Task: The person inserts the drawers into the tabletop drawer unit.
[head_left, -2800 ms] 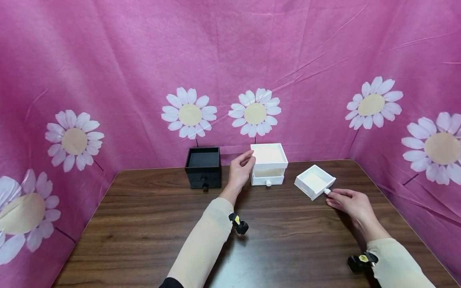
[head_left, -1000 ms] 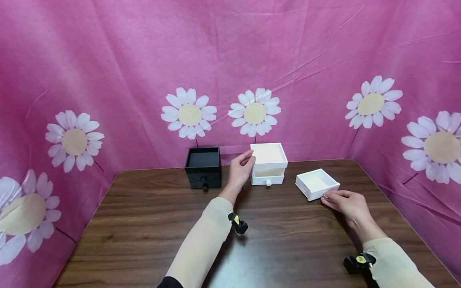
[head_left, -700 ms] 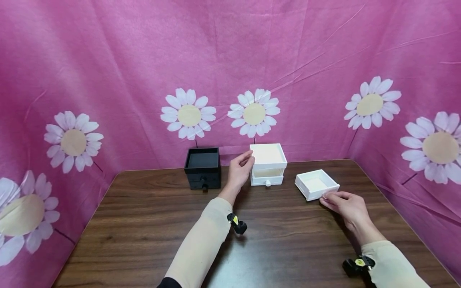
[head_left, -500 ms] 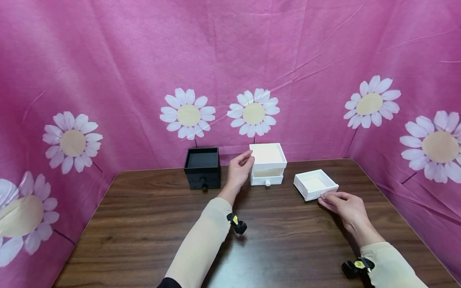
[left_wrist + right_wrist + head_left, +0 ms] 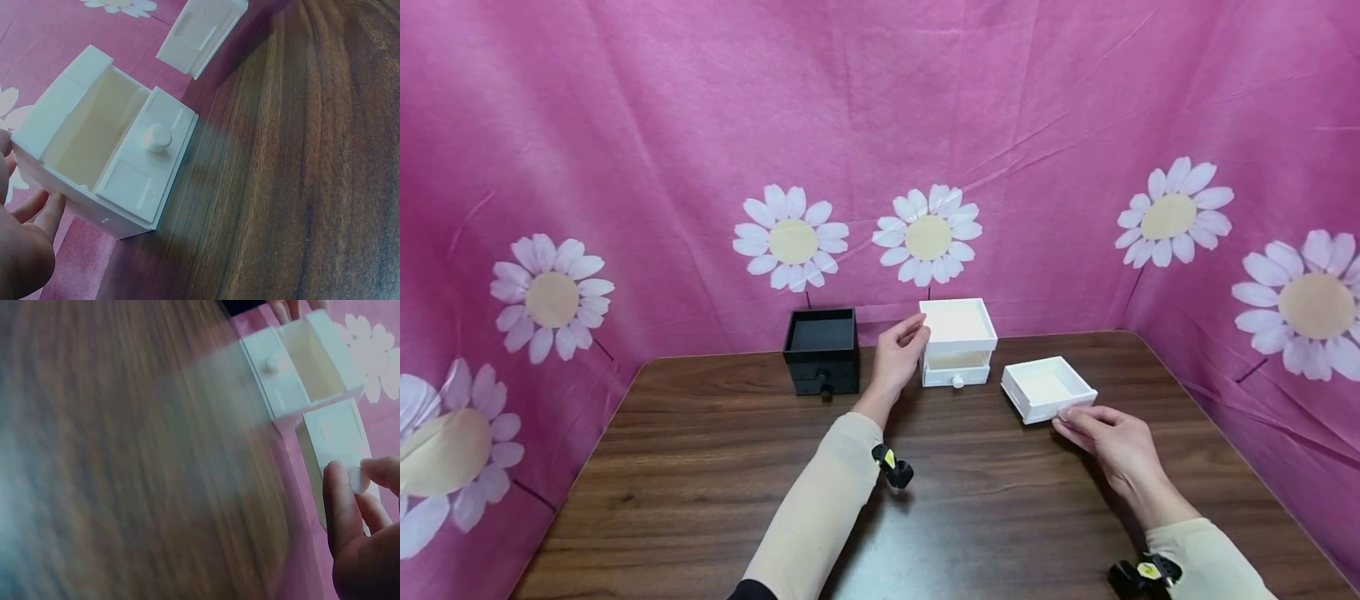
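A small white drawer box [image 5: 958,333] stands at the table's back, its upper slot a bare opening above a lower drawer with a round knob [image 5: 157,138]. Fingertips of my left hand [image 5: 897,360] rest against the left side of this box. To the right, a loose white drawer [image 5: 1049,390] is held by my right hand [image 5: 1112,442], which pinches its round knob [image 5: 359,480] between thumb and fingers. A dark shadow under the loose drawer's left edge suggests it is slightly off the table. Its inside looks bare.
A black drawer box [image 5: 822,350] with an open tray top stands left of the white one, near my left forearm. Both boxes are close to the back edge of the brown wooden table [image 5: 700,467]. Behind hangs a pink cloth [image 5: 865,125] with daisies.
The right hand has turned the loose drawer to face forward more and shifted it left and slightly nearer, toward the white box. My left hand has stayed at the box's side.
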Demonstrator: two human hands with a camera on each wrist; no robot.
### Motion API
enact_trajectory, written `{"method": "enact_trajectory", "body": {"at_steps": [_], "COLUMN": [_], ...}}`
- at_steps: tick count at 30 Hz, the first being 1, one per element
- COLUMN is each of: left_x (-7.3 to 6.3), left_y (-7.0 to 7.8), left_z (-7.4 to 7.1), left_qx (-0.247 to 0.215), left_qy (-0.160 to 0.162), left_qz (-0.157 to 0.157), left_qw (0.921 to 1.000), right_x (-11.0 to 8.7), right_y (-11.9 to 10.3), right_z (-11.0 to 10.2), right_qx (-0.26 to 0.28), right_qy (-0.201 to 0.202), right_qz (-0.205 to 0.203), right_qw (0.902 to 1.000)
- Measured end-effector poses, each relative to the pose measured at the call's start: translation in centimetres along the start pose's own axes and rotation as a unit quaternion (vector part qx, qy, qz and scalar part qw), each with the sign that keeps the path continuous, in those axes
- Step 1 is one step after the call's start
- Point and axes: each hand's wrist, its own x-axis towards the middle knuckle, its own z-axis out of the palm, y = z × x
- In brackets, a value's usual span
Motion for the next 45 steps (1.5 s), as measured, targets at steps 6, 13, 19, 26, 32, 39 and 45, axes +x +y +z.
{"method": "enact_trajectory", "body": {"at_steps": [6, 13, 19, 26, 32, 39, 45], "left_x": [0.0, 0.1, 0.1, 0.2, 0.1, 0.0, 0.0], "left_y": [0.1, -0.1, -0.3, -0.4, -0.4, -0.4, -0.3], "left_z": [-0.1, -0.1, -0.1, -0.1, -0.1, 0.1, 0.1], "left_qx": [0.000, -0.004, -0.010, -0.014, -0.015, -0.015, -0.013], "left_qy": [0.003, 0.004, 0.006, 0.007, 0.007, 0.007, 0.005], "left_qz": [0.004, 0.002, 0.004, 0.004, 0.006, 0.003, 0.003], "left_qw": [1.0000, 1.0000, 0.9999, 0.9999, 0.9998, 0.9999, 0.9999], "right_x": [-0.7, -1.3, -1.7, -1.9, -2.1, -2.2, -2.2], "right_y": [-0.2, 0.4, 0.7, 1.1, 1.5, 1.9, 2.2], "right_z": [1.2, 2.2, 2.9, 3.6, 4.2, 5.1, 5.9], "right_qx": [-0.005, 0.006, 0.009, 0.008, 0.012, 0.008, -0.002], "right_qy": [0.002, -0.009, -0.013, -0.015, -0.013, -0.011, -0.006], "right_qz": [-0.006, -0.016, -0.025, -0.028, -0.028, -0.025, -0.022], "right_qw": [1.0000, 0.9998, 0.9996, 0.9995, 0.9994, 0.9996, 0.9997]}}
